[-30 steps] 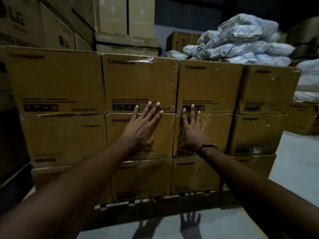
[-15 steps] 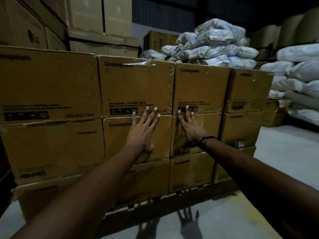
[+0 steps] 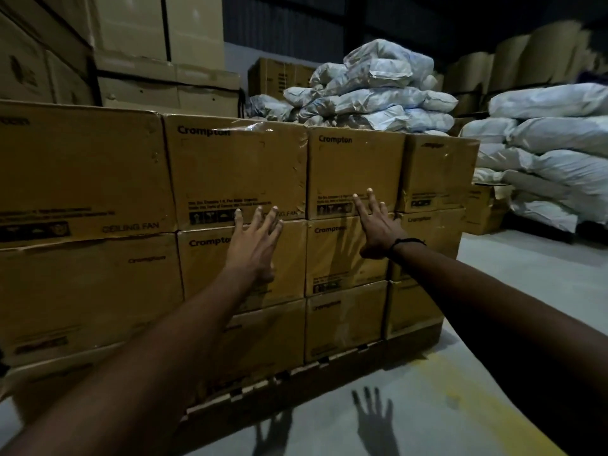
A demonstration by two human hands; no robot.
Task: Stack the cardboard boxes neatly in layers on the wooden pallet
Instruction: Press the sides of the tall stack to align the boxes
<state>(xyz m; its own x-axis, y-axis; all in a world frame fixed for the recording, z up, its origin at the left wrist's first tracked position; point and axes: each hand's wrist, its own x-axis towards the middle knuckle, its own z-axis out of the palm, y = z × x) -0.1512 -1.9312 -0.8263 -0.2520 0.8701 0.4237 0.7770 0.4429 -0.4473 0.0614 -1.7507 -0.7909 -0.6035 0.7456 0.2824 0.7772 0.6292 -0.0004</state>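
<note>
Head view: spread wider apart since half a second ago, right hand shifted rightward across the stack face; left hand roughly unchanged. Both hands flat, fingers straight and splayed, gripping nothing. Left palm on middle-layer box, fingertips at seam under top-layer box. Right palm on neighbouring middle box, fingertips over lower edge of top box. Cardboard boxes in three visible layers on wooden pallet, directly ahead; long axis of the row left-right. Judged: squaring push inward. Sacks beyond.
</note>
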